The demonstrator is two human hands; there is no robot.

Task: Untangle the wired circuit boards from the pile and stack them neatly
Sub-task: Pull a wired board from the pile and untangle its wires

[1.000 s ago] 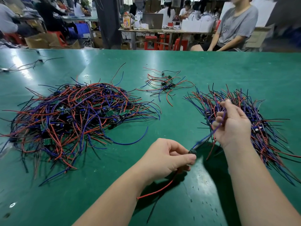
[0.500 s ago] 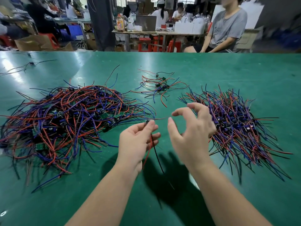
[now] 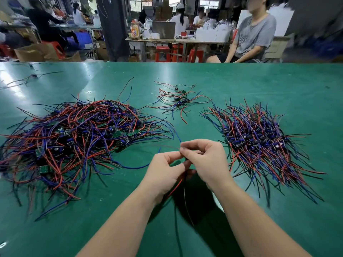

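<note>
Change: half a second earlier the right hand [image 3: 207, 162] had been apart from the left hand [image 3: 165, 175], spread wide and holding nothing. It had since come across, and the two hands met fingertip to fingertip.
Unchanged: the three heaps of wired boards lay as they had before.
Held piece: a wired circuit board [image 3: 186, 160] sat between the two hands above the bench [image 3: 278, 80], showing only as a small dark bit, the rest hidden by fingers.
Its leads: a red wire [image 3: 176, 186] and a black wire [image 3: 185, 201] hung down from the fingers toward the wearer.
Left fingers [image 3: 174, 156]: curled narrow, thumb and forefinger pinching the held piece from the left side.
Right fingers [image 3: 193, 145]: curled narrow as well, their tips pressed against the left fingertips at the same piece. Which of its wires they pinched could not be told.
Tangled pile [image 3: 79, 138]: a broad knot of red, blue and black wires with green boards among them, left of the fingers, its nearest wire ends close to them.
Sorted stack [image 3: 259, 141]: right of the fingers, boards bunched in its middle and wires fanning out roughly in line.
Small cluster [image 3: 179, 101]: a few wired boards lying loose beyond the fingers, between the two larger heaps and apart from both.
</note>
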